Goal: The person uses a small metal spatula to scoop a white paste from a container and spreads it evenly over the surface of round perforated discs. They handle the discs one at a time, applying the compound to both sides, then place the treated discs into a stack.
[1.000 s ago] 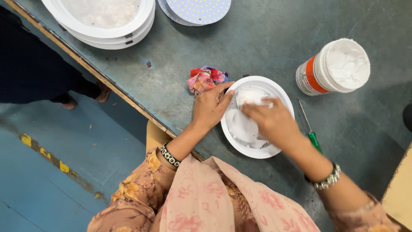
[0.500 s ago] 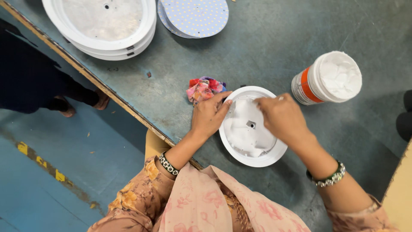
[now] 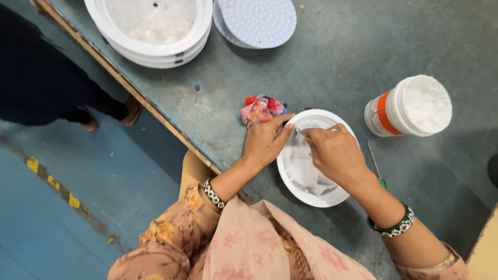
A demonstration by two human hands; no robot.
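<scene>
A round white lamp housing [image 3: 306, 193] lies on the grey-blue table, smeared inside with white paste. My left hand [image 3: 264, 142] rests on its upper left rim and holds it steady. My right hand [image 3: 334, 155] is over the housing, fingers pinched on a small thin stick [image 3: 299, 130] whose tip touches the paste near the top rim. A crumpled red and pink cloth [image 3: 260, 109] lies just beyond my left fingers.
An open tub of white paste [image 3: 415, 106] with an orange band stands to the right. A green-handled screwdriver [image 3: 377, 167] lies beside the housing. At the back are stacked white housings [image 3: 150, 36] and round LED discs [image 3: 259, 21]. Another person's dark clothing [image 3: 41, 83] is past the table edge [image 3: 155, 116].
My right hand has moved from the middle of the housing up to its top rim, close to my left fingers. My left hand stays on the rim.
</scene>
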